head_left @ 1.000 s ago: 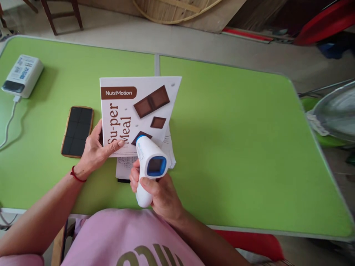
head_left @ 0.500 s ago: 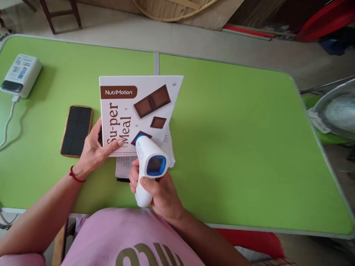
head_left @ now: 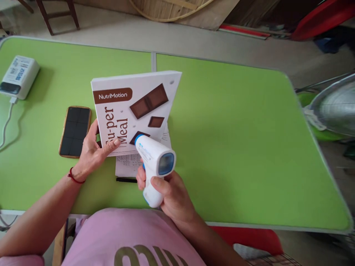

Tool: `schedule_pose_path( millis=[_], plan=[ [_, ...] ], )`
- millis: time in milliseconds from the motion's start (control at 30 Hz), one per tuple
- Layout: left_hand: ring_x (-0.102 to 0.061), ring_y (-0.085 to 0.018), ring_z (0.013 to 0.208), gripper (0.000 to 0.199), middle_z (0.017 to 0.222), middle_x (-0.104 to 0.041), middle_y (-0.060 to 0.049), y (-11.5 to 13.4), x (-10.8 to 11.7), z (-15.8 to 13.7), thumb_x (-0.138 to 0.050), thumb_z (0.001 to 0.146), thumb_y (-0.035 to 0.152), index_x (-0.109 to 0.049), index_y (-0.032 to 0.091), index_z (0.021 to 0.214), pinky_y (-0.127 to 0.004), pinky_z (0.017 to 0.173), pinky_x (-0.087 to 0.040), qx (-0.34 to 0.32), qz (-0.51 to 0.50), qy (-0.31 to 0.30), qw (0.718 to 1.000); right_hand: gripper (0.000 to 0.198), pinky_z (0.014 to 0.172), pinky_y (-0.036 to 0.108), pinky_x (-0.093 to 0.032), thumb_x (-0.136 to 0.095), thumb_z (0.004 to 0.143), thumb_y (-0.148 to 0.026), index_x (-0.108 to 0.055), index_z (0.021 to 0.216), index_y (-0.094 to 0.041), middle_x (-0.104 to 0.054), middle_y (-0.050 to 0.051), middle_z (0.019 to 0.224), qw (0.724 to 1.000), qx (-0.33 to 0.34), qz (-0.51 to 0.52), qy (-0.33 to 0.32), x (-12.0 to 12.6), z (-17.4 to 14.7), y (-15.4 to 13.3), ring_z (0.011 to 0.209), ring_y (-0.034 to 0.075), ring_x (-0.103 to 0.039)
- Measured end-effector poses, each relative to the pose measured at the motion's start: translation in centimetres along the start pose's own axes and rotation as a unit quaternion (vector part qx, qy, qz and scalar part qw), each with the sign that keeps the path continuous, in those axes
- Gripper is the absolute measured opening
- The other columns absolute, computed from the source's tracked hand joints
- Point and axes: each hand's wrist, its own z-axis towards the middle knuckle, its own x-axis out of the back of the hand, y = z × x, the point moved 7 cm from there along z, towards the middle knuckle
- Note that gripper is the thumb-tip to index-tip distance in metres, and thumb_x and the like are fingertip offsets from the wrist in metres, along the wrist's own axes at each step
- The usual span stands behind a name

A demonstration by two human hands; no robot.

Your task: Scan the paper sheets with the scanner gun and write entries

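Observation:
My left hand (head_left: 95,146) grips the lower left side of a white box (head_left: 144,85) printed "NutriMotion" and "Su-per Meal", its thumb across the front. The box is held up over the table, slightly tilted. My right hand (head_left: 169,188) is wrapped round the handle of a white and blue infrared thermometer (head_left: 154,155). The thermometer's blue nose overlaps the lower part of the box front; I cannot tell whether they touch. Its small screen faces me. Beneath the box lie sheets of paper (head_left: 126,168) with writing, and a thin black object (head_left: 126,180) shows at their near edge.
A phone in a brown case (head_left: 74,132) lies left of the box on the green table (head_left: 235,147). Farther left sits a white power bank (head_left: 20,75) with a white cable (head_left: 7,125). A red seat (head_left: 246,236) is below the near edge.
The box has tilted and shifted slightly left, so its top edge shows more. The thermometer has turned and moved right with my right hand; its screen looks lighter now.

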Motion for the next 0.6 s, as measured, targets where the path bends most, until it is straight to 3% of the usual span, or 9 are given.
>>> schedule_pose_path(
  millis=[100, 167, 300, 467, 600],
  plan=[
    [-0.061, -0.031, 0.113, 0.065, 0.124, -0.062, -0.014, 0.1, 0.1, 0.0, -0.075, 0.078, 0.045, -0.048, 0.017, 0.131, -0.049, 0.096, -0.051, -0.037, 0.004, 0.015, 0.999, 0.023, 0.050, 0.027, -0.045, -0.065, 0.082, -0.043, -0.064, 0.084, -0.021, -0.065, 0.002, 0.073, 0.988, 0.061, -0.137, 0.031, 3.0, -0.5, -1.9, 0.060, 0.014, -0.056],
    [-0.061, -0.030, 0.112, 0.063, 0.126, -0.059, -0.015, 0.2, 0.0, 0.1, -0.074, 0.079, 0.043, -0.048, 0.018, 0.131, -0.045, 0.090, -0.056, -0.055, -0.002, 0.016, 0.998, 0.020, 0.051, 0.028, -0.048, -0.067, 0.082, -0.040, -0.066, 0.086, -0.021, -0.067, 0.002, 0.073, 0.958, 0.116, -0.245, 0.088, 5.7, -0.7, -3.5, 0.061, 0.016, -0.059],
    [-0.061, -0.029, 0.112, 0.055, 0.129, -0.055, -0.015, 0.1, 0.3, 0.1, -0.072, 0.082, 0.044, -0.052, 0.019, 0.127, -0.038, 0.082, -0.060, -0.076, 0.015, 0.029, 0.997, 0.040, 0.070, 0.038, -0.057, -0.069, 0.080, -0.044, -0.066, 0.113, -0.021, -0.073, 0.009, 0.099, 0.841, 0.167, -0.484, 0.175, 10.1, -0.5, -5.5, 0.085, 0.025, -0.069],
    [-0.060, -0.028, 0.112, 0.058, 0.127, -0.055, -0.014, -0.1, 0.6, 0.3, -0.068, 0.084, 0.050, -0.050, 0.020, 0.130, -0.037, 0.080, -0.060, -0.090, 0.073, 0.054, 0.992, 0.043, 0.084, 0.049, -0.055, -0.060, 0.087, -0.038, -0.061, 0.124, -0.017, -0.070, 0.016, 0.112, 0.706, 0.225, -0.662, 0.109, 10.9, 0.6, -5.1, 0.097, 0.031, -0.067],
    [-0.053, -0.031, 0.121, 0.059, 0.131, -0.053, -0.015, -0.2, 0.5, 0.3, -0.065, 0.085, 0.054, -0.050, 0.020, 0.130, -0.039, 0.087, -0.057, -0.096, 0.130, 0.046, 0.986, 0.041, 0.084, 0.053, -0.051, -0.054, 0.088, -0.026, -0.058, 0.128, -0.016, -0.069, 0.017, 0.110, 0.637, 0.214, -0.733, 0.102, 11.2, 1.2, -4.1, 0.097, 0.033, -0.065]
  ],
)
